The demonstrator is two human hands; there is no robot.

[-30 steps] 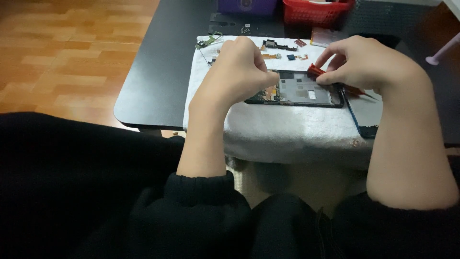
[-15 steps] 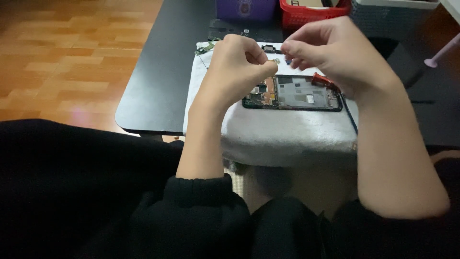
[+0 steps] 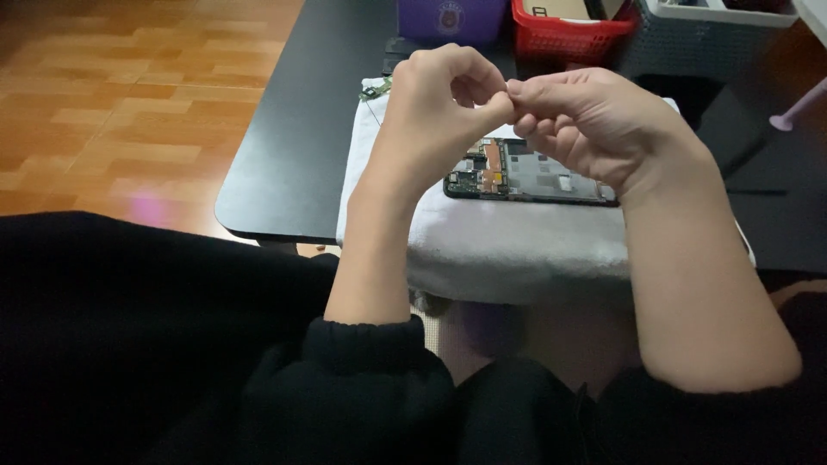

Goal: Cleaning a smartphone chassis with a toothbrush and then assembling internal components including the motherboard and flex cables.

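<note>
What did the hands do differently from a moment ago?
Both hands lifted off the opened phone and came together above it: the left hand and right hand now meet at the fingertips, pinching at something too small to make out. The red tool that was by the right hand no longer shows. The phone still lies on the white towel on the black table.

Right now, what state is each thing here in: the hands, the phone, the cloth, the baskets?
Left hand: raised, fingertips pinched against the right's.
Right hand: raised, fingertips pinched; whatever is between them is hidden.
Opened black phone: back off, circuit boards exposed, lying flat.
White towel: spread, draped over the table edge.
Red plastic basket: upright.
</note>
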